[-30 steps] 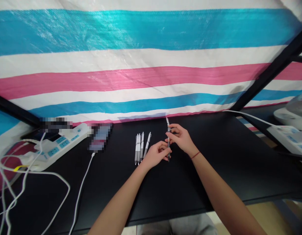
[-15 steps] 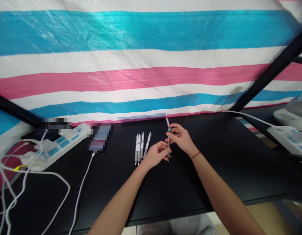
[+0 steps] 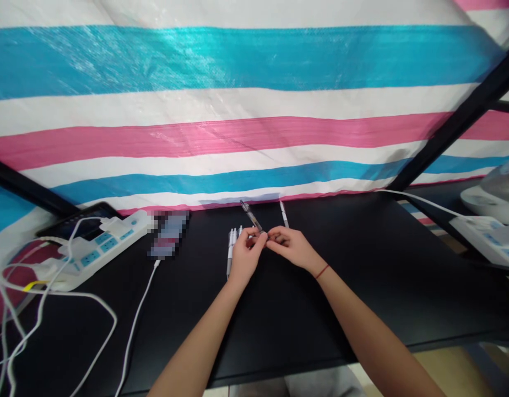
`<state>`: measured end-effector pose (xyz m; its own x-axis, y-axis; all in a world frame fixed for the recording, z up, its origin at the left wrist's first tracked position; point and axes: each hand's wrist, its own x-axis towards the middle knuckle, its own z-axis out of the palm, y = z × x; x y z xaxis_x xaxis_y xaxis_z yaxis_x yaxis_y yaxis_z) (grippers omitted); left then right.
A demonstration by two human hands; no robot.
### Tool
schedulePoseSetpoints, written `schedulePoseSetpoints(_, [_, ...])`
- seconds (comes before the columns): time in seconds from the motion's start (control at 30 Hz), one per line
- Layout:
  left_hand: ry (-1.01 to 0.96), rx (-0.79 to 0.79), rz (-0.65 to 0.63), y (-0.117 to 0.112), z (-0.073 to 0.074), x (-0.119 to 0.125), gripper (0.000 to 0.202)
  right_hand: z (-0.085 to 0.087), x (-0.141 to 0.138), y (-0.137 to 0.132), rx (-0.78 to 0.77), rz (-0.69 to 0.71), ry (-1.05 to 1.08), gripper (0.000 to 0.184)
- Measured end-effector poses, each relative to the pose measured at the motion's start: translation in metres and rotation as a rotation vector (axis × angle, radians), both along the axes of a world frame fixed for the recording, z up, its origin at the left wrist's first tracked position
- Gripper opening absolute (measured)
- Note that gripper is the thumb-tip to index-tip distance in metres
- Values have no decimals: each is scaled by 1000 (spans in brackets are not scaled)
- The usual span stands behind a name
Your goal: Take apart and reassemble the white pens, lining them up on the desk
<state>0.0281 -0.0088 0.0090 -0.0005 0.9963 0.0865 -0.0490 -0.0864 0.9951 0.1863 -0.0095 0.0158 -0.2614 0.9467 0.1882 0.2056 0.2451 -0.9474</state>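
Head view: a dark, clear pen (image 3: 252, 215) pinched in the left hand (image 3: 247, 251) over the bench (image 3: 312, 320).
Its long axis slants forward and leftward from the left hand, the nearer one; the right hand (image 3: 294, 249) curls by its near end, whether grasping I cannot tell.

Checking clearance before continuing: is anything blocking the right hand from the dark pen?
Nothing visible is: the left hand holds the dark pen near its lower end, next to the right hand's fingertips.
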Motion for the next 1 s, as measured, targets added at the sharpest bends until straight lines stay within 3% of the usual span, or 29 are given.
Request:
schedulePoseSetpoints(0.13, [115, 1, -45, 3, 0, -6, 35, -3, -4, 0, 31, -66, -39, 21])
schedulePoseSetpoints(0.33, [432, 67, 2, 3, 14, -19, 29, -4, 27, 13, 95, -437, -246, 22])
schedulePoseSetpoints(0.47, [642, 133, -9, 4, 23, -28, 30, -8, 44, 19, -40, -577, -479, 20])
schedulePoseSetpoints(0.67, [917, 232, -17, 7, 25, -37, 25, -15, 44, 22, -145, -564, -736, 21])
schedulePoseSetpoints(1.0, [1158, 243, -5, 10, 22, -46, 20, -12, 41, 21, -128, -534, -760, 23])
